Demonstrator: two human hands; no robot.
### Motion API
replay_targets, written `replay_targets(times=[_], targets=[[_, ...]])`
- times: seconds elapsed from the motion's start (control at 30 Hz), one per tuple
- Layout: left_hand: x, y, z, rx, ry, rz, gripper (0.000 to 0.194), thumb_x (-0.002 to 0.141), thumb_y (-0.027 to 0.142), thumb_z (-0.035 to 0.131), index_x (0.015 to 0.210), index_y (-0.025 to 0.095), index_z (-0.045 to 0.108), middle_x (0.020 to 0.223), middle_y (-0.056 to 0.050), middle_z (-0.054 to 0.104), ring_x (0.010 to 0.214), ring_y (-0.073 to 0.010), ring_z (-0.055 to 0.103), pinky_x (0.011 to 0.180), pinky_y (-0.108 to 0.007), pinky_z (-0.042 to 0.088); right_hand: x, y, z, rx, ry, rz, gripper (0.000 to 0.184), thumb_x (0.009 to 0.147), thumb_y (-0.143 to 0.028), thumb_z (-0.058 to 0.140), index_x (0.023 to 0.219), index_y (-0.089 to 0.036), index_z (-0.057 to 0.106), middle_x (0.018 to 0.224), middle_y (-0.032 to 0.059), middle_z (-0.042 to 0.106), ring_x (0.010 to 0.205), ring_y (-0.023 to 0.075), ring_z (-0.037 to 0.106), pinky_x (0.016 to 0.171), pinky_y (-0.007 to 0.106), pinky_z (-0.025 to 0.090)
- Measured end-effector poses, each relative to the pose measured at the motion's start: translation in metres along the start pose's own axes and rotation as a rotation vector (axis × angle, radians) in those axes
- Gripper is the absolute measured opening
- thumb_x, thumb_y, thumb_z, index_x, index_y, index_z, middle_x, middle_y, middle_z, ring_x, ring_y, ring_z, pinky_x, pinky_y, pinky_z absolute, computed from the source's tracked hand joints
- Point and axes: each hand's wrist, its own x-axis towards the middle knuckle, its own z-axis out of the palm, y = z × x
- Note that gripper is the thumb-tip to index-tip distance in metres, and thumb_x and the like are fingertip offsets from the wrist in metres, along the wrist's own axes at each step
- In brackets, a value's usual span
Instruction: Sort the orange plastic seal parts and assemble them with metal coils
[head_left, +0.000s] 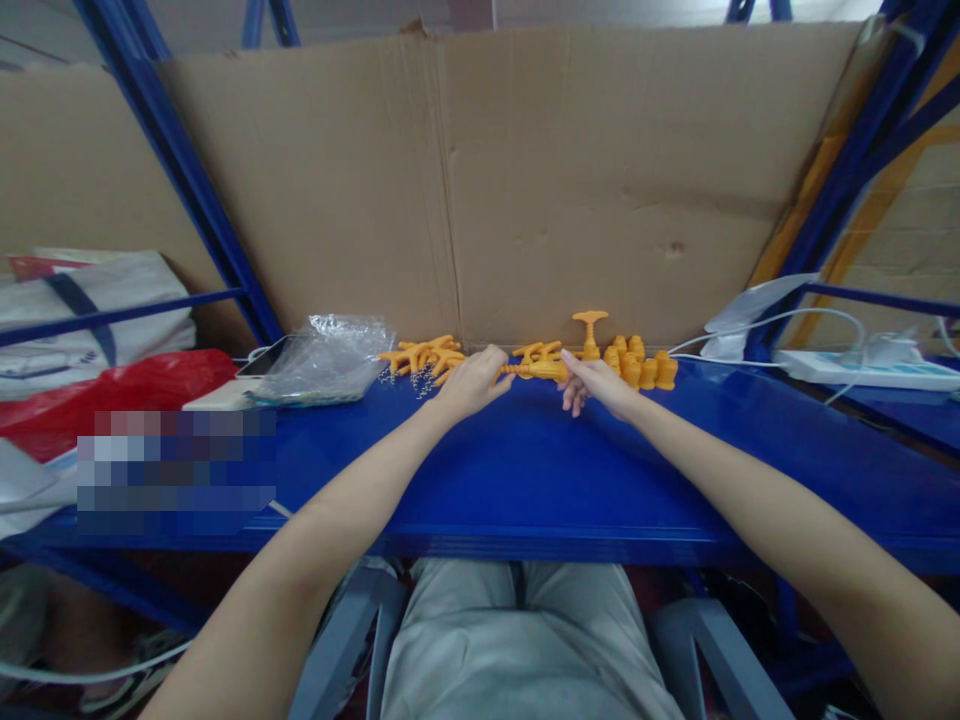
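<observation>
A: What are the hands doing?
B: The left hand (471, 386) is loosely bent, its thumb reaching out beside the ribbed end of an orange piece (547, 370). The right hand (595, 384) is at the other end, thumb up, fingers curled below. I can't tell whether either one is really pinching.
A: So the piece lies between them?
B: Yes, near the far side of the blue table (540, 470).
A: How would it handle?
B: I'd guess light, stiff plastic, a bit slick. I'd take it by the wider body on the right; the slim ribbed part looks easier to snap.
A: And around it?
B: Branched pieces (424, 355) on the left, a T-shaped piece (590, 328) upright at the far right, pot-shaped pieces (646, 372) right of that, and cardboard (525, 190) behind them all.
A: What can't you make out?
B: Both ends of the piece, covered by fingers; the tiny dark bits (421, 382) by the branches, too small to name; what the clear bag (326, 360) on the left holds; and a pixelated patch nearer on that side.
</observation>
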Motion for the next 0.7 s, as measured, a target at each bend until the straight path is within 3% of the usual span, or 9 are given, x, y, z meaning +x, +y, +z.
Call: replay_targets(times=[0.1,0.17,0.23,0.33,0.43,0.5,0.57,0.63,0.7], targets=[[0.0002,-0.0002,0.0012,-0.015,-0.002,-0.025,0.007,0.091,0.027,0.053,0.088,0.02,0.051,0.09,-0.005,0.06,0.082,-0.0184,0.061,0.072,-0.029,0.047,-0.0003,-0.0015,-0.0026,-0.036,-0.006,-0.018,0.054,0.095,-0.066,0.043,0.084,-0.016,0.062,0.069,0.0091,0.073,0.045,0.0119,0.062,0.038,0.021,0.044],[0.0001,-0.0005,0.0016,-0.021,-0.007,-0.038,0.007,0.091,0.027,0.053,0.088,0.02,0.051,0.091,-0.005,0.06,0.082,-0.0184,0.061,0.071,-0.028,0.046,-0.0001,-0.0011,-0.0042,-0.041,-0.029,-0.077,0.04,0.092,-0.057,0.058,0.101,-0.019,0.061,0.09,0.0083,0.076,0.055,0.0121,0.068,0.045,0.021,0.05],[-0.0001,-0.0003,0.0011,-0.017,-0.016,-0.047,0.007,0.09,0.026,0.054,0.088,0.02,0.051,0.091,-0.005,0.06,0.082,-0.0185,0.061,0.071,-0.028,0.047,0.0005,0.0003,-0.0042,-0.04,-0.024,-0.14,0.037,0.085,-0.048,0.071,0.106,-0.021,0.058,0.101,0.0067,0.076,0.06,0.0116,0.07,0.052,0.022,0.053],[-0.0006,0.0012,-0.0003,-0.001,-0.038,-0.049,0.007,0.09,0.026,0.053,0.088,0.02,0.052,0.092,-0.006,0.061,0.083,-0.019,0.062,0.072,-0.029,0.047,0.0015,0.0019,-0.0014,-0.03,-0.023,-0.145,0.037,0.085,-0.052,0.07,0.093,-0.018,0.059,0.089,0.0069,0.076,0.056,0.0116,0.068,0.054,0.023,0.054],[-0.0008,0.003,-0.0006,0.005,-0.036,-0.026,0.008,0.091,0.027,0.053,0.089,0.02,0.052,0.093,-0.006,0.061,0.083,-0.0193,0.063,0.071,-0.029,0.047,0.0015,0.0007,0.0011,-0.031,-0.032,-0.043,0.053,0.093,-0.066,0.048,0.078,-0.016,0.06,0.065,0.0089,0.071,0.048,0.0144,0.065,0.05,0.025,0.053],[-0.0007,0.0031,0.0001,0.0,-0.025,-0.02,0.008,0.091,0.027,0.053,0.089,0.02,0.052,0.093,-0.006,0.062,0.082,-0.0186,0.062,0.07,-0.028,0.047,0.001,-0.0012,0.0003,-0.05,-0.029,0.014,0.063,0.095,-0.069,0.036,0.077,-0.015,0.062,0.061,0.0103,0.069,0.046,0.0151,0.064,0.046,0.026,0.05],[-0.0006,0.0021,0.0011,-0.007,-0.018,-0.024,0.008,0.091,0.027,0.053,0.089,0.02,0.052,0.092,-0.005,0.061,0.081,-0.0179,0.062,0.069,-0.027,0.046,0.0005,-0.0025,-0.0022,-0.07,-0.032,0.005,0.058,0.096,-0.066,0.039,0.09,-0.015,0.065,0.076,0.0116,0.074,0.05,0.0142,0.066,0.045,0.024,0.049],[-0.0007,0.0006,0.002,-0.012,-0.015,-0.038,0.008,0.091,0.028,0.054,0.089,0.02,0.053,0.091,-0.005,0.061,0.08,-0.0176,0.061,0.068,-0.027,0.046,0.0002,-0.0026,-0.0047,-0.07,-0.024,-0.06,0.042,0.093,-0.056,0.057,0.111,-0.018,0.063,0.1,0.0105,0.076,0.06,0.0134,0.07,0.049,0.023,0.051],[-0.001,-0.0008,0.0025,-0.01,-0.013,-0.055,0.008,0.09,0.028,0.054,0.089,0.02,0.053,0.091,-0.005,0.061,0.08,-0.0178,0.061,0.067,-0.027,0.046,0.0003,-0.0016,-0.0057,-0.062,0.001,-0.128,0.044,0.085,-0.043,0.072,0.12,-0.022,0.058,0.113,0.0083,0.073,0.069,0.0125,0.072,0.056,0.022,0.053]])
